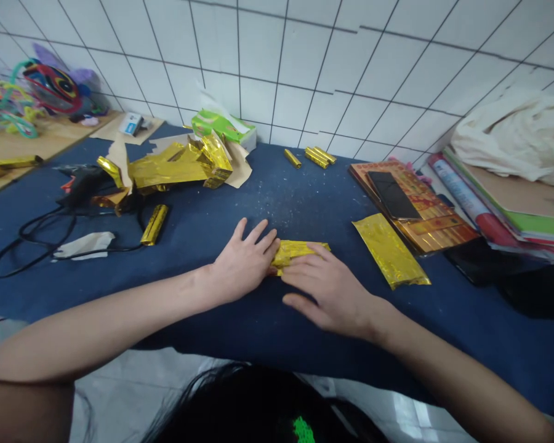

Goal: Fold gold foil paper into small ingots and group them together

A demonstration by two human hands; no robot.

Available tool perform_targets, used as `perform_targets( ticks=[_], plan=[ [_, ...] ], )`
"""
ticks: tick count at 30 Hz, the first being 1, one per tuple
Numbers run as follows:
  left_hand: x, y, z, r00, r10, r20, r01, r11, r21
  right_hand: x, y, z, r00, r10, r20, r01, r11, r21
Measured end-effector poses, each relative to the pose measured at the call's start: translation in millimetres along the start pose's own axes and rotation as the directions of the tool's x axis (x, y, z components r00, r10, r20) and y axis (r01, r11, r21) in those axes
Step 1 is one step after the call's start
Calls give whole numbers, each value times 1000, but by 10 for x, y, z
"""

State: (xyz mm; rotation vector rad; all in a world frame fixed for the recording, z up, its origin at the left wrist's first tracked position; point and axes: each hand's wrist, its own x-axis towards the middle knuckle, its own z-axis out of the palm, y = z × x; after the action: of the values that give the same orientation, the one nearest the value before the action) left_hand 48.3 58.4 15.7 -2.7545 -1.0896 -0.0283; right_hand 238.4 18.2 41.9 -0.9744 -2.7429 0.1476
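A piece of gold foil paper [295, 249] lies on the dark blue cloth between my hands. My left hand [245, 261] rests palm down at its left end, fingers spread. Over its right part lies my right hand [327, 286], fingers stretched out and touching the foil. The hands hide parts of the sheet. To the right, a flat gold foil strip [391, 251] lies at a slant beside a stack of gold-red paper [436, 224] that has a dark phone [394, 195] on it.
Crumpled gold foil [170, 166] lies at the back left, near a green tissue pack [221, 126]. A gold roll [155, 225] and black cable [21, 234] are at left. Small gold rolls [316, 157] lie by the tiled wall. Books [526, 197] are stacked at right.
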Motion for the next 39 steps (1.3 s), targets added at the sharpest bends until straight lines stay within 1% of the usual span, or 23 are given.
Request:
perform_targets(
  ticks=[2,3,6,9,12,13,15,17,19,21,23,26,30,32,35,39],
  plan=[
    [21,-40,23,1000,8,6,-8,1000,-5,64,105,-38,997,63,-38,-64,998,-20],
    [38,-69,30,1000,14,11,-14,1000,-5,97,157,-51,995,90,-30,-92,995,-40],
    [106,-192,28,997,52,56,-51,999,-18,170,290,-58,989,135,58,-131,989,-70],
    [187,-343,-6,986,104,131,-98,994,-50,174,374,-25,981,134,137,-127,990,-60],
    [266,-468,-55,973,149,177,-137,988,-78,128,381,20,980,115,161,-102,991,-87],
    [288,-494,-71,973,156,172,-145,986,-79,111,364,32,982,112,153,-96,989,-109],
    [318,-515,-98,982,148,116,-142,988,-56,81,308,48,987,107,120,-87,984,-157],
    [322,-501,-110,988,152,29,-151,988,-21,60,241,55,991,105,84,-87,976,-198],
    [302,-464,-102,978,209,-20,-209,978,-8,47,184,60,992,106,64,-89,969,-231],
    [267,-422,-77,960,281,-15,-281,959,-16,44,148,64,992,106,61,-87,962,-260],
    [228,-380,-48,952,305,-12,-305,952,-19,47,128,66,992,108,62,-86,955,-284],
    [161,-305,-26,961,273,-38,-273,962,4,53,113,62,991,120,63,-95,949,-301],
    [38,-185,-37,981,184,-65,-183,983,22,55,116,35,992,118,52,-99,957,-273],
    [-26,-135,-44,989,142,-48,-142,990,12,59,135,22,991,129,41,-115,962,-247],
    [-89,-90,-49,993,115,-10,-115,993,-1,76,180,35,990,138,21,-131,968,-216],
    [-102,-70,-42,995,96,10,-96,995,-16,81,259,134,993,106,45,-94,973,-211]
  ],
)
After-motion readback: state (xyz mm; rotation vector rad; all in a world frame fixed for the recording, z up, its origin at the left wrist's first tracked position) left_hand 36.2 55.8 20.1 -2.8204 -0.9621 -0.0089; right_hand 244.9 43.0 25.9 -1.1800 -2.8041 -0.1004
